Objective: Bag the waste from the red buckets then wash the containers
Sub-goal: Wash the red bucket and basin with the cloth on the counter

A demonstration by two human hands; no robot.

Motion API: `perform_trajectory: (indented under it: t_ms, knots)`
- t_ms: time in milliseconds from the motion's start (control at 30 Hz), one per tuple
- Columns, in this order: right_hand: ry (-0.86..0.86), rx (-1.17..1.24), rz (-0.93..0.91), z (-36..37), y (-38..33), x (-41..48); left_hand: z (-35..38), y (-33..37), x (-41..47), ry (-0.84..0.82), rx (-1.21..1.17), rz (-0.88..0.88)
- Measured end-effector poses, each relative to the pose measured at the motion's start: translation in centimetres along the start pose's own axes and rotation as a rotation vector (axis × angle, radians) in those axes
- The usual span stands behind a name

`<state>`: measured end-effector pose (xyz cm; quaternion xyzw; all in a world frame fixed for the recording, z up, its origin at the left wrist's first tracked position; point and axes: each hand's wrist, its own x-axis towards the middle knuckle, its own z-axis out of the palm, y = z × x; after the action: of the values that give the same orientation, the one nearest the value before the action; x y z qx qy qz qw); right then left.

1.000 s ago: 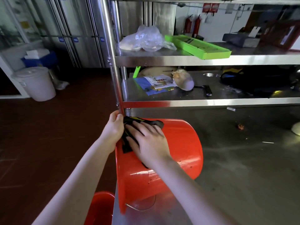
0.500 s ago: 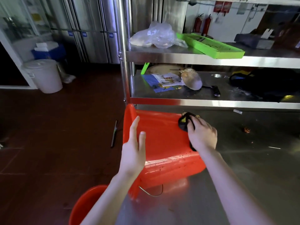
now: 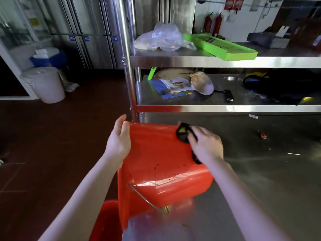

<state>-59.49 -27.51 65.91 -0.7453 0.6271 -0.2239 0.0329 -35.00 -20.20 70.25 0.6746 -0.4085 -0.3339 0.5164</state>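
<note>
Steel desk (image 3: pixel 260 188) edge carries a tipped red bucket (image 3: pixel 161 171), steadied near its rim by the flat, released left hand (image 3: pixel 119 145) while a dark cloth (image 3: pixel 183 134) is gripped by the right hand (image 3: pixel 206 146); sliding off is risked.

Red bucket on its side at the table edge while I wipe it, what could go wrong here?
The red bucket overhangs the steel table edge, steadied only by the left hand; it might roll off toward the second bucket below. The right hand pushing the dark cloth could shove it sideways.
</note>
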Motion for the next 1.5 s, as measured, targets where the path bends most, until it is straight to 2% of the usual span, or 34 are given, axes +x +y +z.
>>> perform_trajectory:
  t_ms: [67,100,167,233,333,400,500,633,700,767,833,900,967,1067,1200,1267,1367,1500]
  knots:
    - [-0.023,0.017,0.095,0.1,0.9,0.1,-0.2,0.4,0.2,-0.007,0.010,-0.031]
    - [0.005,-0.013,0.075,0.2,0.2,0.0,-0.1,0.6,0.4,-0.009,0.019,-0.034]
    - [0.092,-0.080,-0.074,0.3,-3.2,-0.6,0.3,1.1,0.8,-0.006,0.033,-0.043]
    - [0.161,-0.012,-0.258,0.5,-7.5,-1.5,0.3,1.2,1.6,0.007,0.040,-0.061]
    - [0.138,0.073,-0.498,1.3,-12.5,-3.3,-0.2,0.9,2.5,0.031,0.037,-0.072]
    - [0.124,0.087,-0.563,1.7,-12.5,-3.6,-0.5,0.6,2.5,0.013,0.041,-0.067]
    - [0.171,0.047,-0.458,1.6,-8.0,-3.0,-0.8,0.4,2.4,-0.003,0.050,-0.072]
    - [0.142,0.030,-0.037,1.3,0.7,-2.4,-0.6,0.6,2.0,-0.011,0.044,-0.079]
    - [0.137,0.060,0.082,1.2,1.7,-2.5,-0.2,0.9,2.2,0.000,0.051,-0.067]
    - [0.214,0.014,0.023,1.2,-0.8,-3.0,0.4,1.4,2.7,0.018,0.063,-0.059]
    - [0.286,0.032,-0.166,1.5,-5.3,-3.8,0.9,1.5,3.2,0.034,0.076,-0.061]
    - [0.248,0.090,-0.363,2.4,-9.9,-5.1,0.7,1.3,3.7,0.033,0.088,-0.077]
    - [0.185,0.105,-0.457,3.0,-12.5,-6.2,0.0,1.1,4.3,-0.014,0.076,-0.119]
    - [0.190,0.068,-0.399,2.7,-12.5,-5.3,-0.3,0.8,2.9,-0.051,0.132,-0.063]
    - [0.109,0.022,-0.271,1.5,-10.6,-1.9,2.6,-2.2,-5.2,0.044,0.405,0.280]
    - [0.110,0.009,-0.266,1.2,-9.1,-0.9,3.9,-3.2,-7.9,0.048,0.419,0.360]
    - [0.109,-0.012,-0.224,1.0,-4.5,-0.3,4.9,-3.8,-7.3,-0.103,0.360,0.426]
    - [0.090,-0.038,-0.003,0.6,2.2,0.0,3.2,-3.8,-4.5,-0.327,0.207,0.367]
